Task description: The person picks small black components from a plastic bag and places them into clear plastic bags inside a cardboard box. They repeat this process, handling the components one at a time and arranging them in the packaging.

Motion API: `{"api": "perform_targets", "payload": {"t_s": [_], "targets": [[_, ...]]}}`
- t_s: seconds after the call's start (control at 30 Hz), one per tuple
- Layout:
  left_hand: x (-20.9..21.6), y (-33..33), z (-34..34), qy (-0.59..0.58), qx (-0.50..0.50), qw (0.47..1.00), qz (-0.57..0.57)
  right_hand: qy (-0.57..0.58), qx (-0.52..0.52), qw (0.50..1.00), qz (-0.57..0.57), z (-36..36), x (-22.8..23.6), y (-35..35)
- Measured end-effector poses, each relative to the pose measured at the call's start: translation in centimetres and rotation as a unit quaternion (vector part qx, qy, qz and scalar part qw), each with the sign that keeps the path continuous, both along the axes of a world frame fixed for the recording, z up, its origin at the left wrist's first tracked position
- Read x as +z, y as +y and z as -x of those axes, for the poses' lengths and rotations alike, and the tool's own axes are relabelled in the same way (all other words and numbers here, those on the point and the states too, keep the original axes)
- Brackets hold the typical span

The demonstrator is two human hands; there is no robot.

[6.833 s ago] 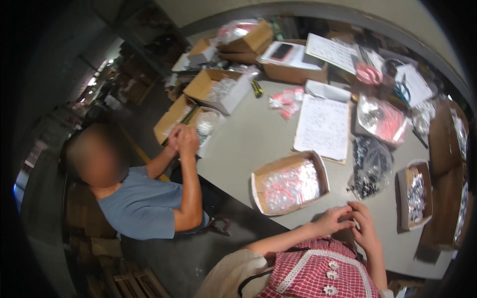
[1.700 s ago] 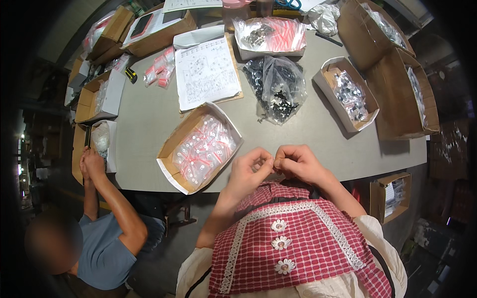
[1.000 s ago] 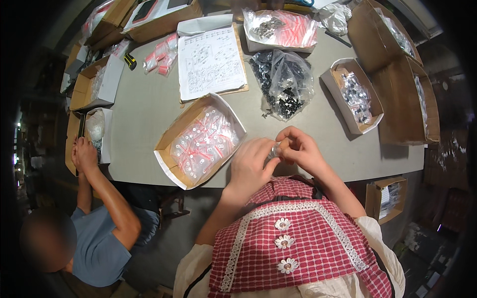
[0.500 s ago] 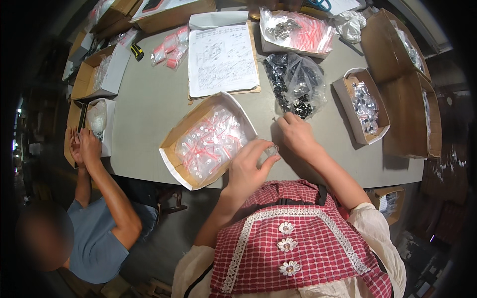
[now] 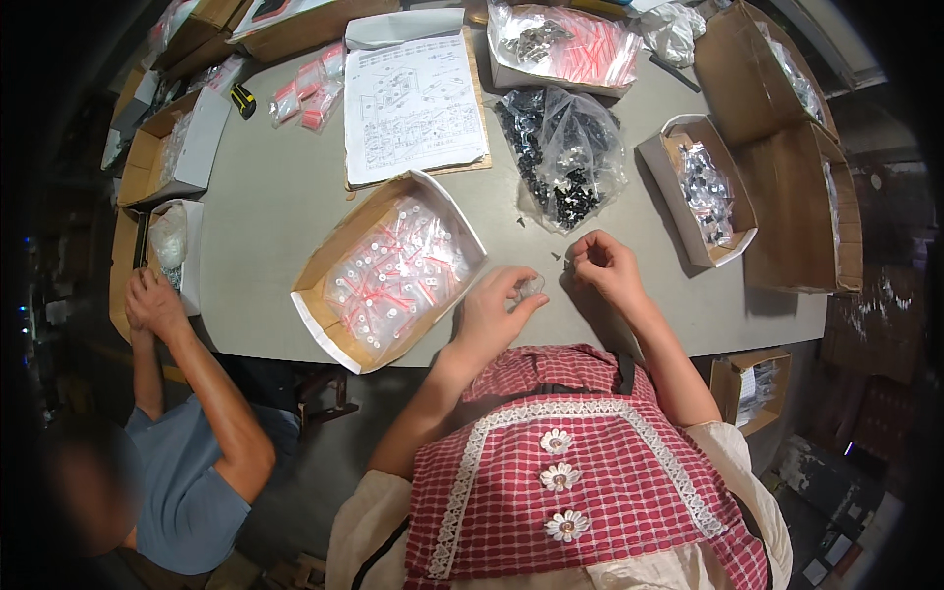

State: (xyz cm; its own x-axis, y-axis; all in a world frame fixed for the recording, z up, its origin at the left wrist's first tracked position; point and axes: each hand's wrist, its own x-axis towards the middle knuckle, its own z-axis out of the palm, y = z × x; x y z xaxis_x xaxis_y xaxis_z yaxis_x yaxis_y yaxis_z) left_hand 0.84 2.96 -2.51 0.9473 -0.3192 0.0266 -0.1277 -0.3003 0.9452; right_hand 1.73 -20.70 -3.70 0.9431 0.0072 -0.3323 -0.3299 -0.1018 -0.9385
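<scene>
Between the thumb and fingers of my left hand (image 5: 490, 307) is a small clear plastic bag (image 5: 532, 286), its rounded mouth toward the right. My right hand (image 5: 608, 270) is closed in a pinch just to the right of it, over the table; what its fingertips hold is too small to make out. Beside those fingertips lie a few loose black screws (image 5: 558, 258). Farther off, a big clear bag of black screws (image 5: 568, 162) lies with its mouth toward me. To the left of my left hand stands an open carton (image 5: 317, 273) of small filled bags with red edges and white round pieces.
A drawing sheet (image 5: 413, 113) lies on a board behind the carton. At the right is a carton of small packed metal parts (image 5: 705, 192), with taller boxes (image 5: 801, 211) beyond. A co-worker (image 5: 197, 462) works at the left boxes. A yellow-black cutter (image 5: 242, 100) lies far left.
My right hand has drawn back from the big bag of screws toward my left hand, its fingers now pinched. Loose screws now show on the table. The whole view has shifted slightly.
</scene>
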Motion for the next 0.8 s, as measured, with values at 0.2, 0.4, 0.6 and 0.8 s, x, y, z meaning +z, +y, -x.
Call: {"api": "perform_targets", "payload": {"t_s": [0.2, 0.4, 0.6, 0.8], "targets": [[-0.2, -0.1, -0.3, -0.042, -0.010, 0.999, 0.018, -0.036, 0.007, 0.998, -0.060, 2.2, 3.8, 1.7], [-0.6, -0.2, -0.2, -0.066, -0.012, 0.997, 0.035, -0.207, 0.110, 0.960, 0.150, 1.8, 6.3, 3.1], [-0.2, 0.0, -0.2, -0.065, 0.010, 0.998, 0.025, -0.195, 0.064, 0.908, 0.366, 0.0, 3.6, 2.0], [-0.2, 0.1, -0.2, -0.063, 0.020, 0.998, 0.024, -0.215, 0.105, 0.882, 0.405, -0.9, 1.9, 3.2]]}}
